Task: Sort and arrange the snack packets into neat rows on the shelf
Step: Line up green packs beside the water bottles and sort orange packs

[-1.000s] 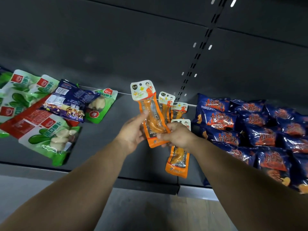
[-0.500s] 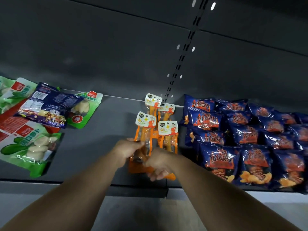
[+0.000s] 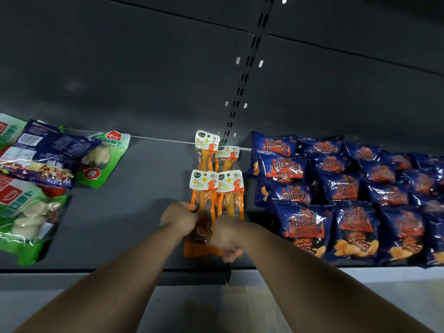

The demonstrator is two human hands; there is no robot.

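Head view looks down on a dark shelf (image 3: 134, 183) where four orange snack packets (image 3: 204, 188) lie in two short rows near the middle. Both hands meet at the front pair: the left hand (image 3: 179, 218) curls round the lower end of the front-left packet, and the right hand (image 3: 225, 235) grips the bottom of the one beside it. Blue chip packets (image 3: 336, 188) sit in rows to the right; green packets (image 3: 28, 212) and a dark blue packet (image 3: 48, 155) lie loose on the left.
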